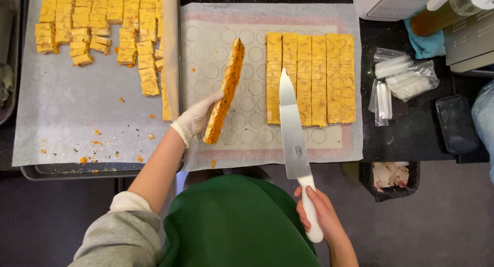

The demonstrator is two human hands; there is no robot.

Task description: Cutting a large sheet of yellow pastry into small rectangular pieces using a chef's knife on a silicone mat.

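My left hand [196, 118], in a white glove, holds a long yellow-orange strip of dough [225, 89] lifted on edge above the silicone baking mat [221, 35]. My right hand [320, 213] grips the white handle of a large chef's knife [290, 128], whose blade points away from me over the mat. The knife tip lies next to a slab of yellow dough [311, 79] scored into long strips on the mat's right half. To the left, a parchment-lined tray [72, 107] carries several small cut yellow pieces [98, 20] along its far side.
Crumbs dot the parchment near the tray's front. Right of the mat lie clear plastic bags [404, 79], a dark phone [456, 124], a teal cloth [427, 40] and a white appliance [391, 2]. A small black bin [393, 179] sits below the counter edge.
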